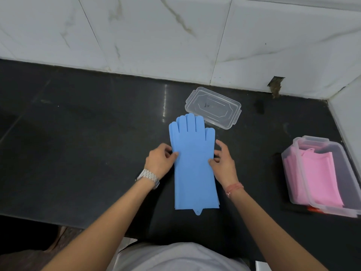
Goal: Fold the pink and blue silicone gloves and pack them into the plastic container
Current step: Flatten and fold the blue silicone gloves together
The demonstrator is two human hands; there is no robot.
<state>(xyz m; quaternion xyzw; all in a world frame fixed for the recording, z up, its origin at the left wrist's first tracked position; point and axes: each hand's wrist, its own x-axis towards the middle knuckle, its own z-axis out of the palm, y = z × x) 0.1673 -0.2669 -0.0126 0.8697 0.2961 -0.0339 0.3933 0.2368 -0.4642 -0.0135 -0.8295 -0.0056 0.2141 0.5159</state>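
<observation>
The blue gloves (pixel 193 165) lie stacked lengthwise on the counter (pixel 88 153), fingers away; the left hand (pixel 161 160) and right hand (pixel 222 163) pinch opposite long edges at mid-length.

Matt blue gloves (pixel 192 163), clear plastic lid (pixel 214 107), glossy black counter (pixel 88 143)

bare black counter (pixel 78 143) left, lid (pixel 213 107) behind, container (pixel 320 177) far right

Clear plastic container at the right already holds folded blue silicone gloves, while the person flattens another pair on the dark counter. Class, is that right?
Not quite. The head view shows the clear plastic container holding folded pink silicone gloves; the rest stands.
</observation>
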